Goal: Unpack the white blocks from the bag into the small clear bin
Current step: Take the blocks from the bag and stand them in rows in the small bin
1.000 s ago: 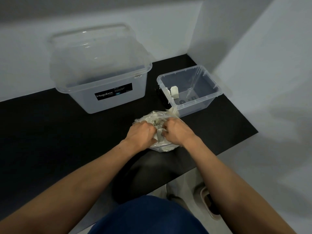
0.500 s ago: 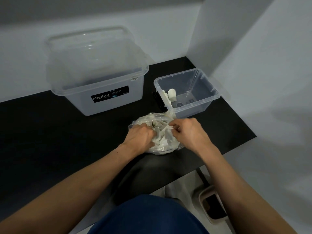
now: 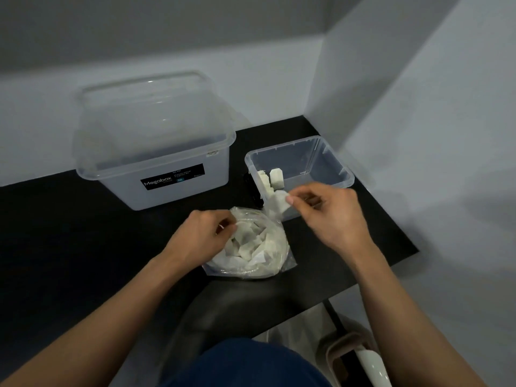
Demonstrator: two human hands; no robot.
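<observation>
White blocks (image 3: pixel 245 243) were heaped in the clear bag (image 3: pixel 268 263), which lay on the black surface (image 3: pixel 69 247) just near of the small bin (image 3: pixel 346 178). The bag's left edge was pinched by the left hand (image 3: pixel 199 234). One block (image 3: pixel 280 199) was gripped by the fingers (image 3: pixel 291 201) of the right hand (image 3: pixel 332 216) at the bin's near-left corner. Two more blocks (image 3: pixel 276 178) stood inside it. A larger bin (image 3: pixel 156 163), labelled Megabox, was set far left.

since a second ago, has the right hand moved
Yes: the right hand left the bag and moved right and forward to the small clear bin, pinching a white block.
</observation>
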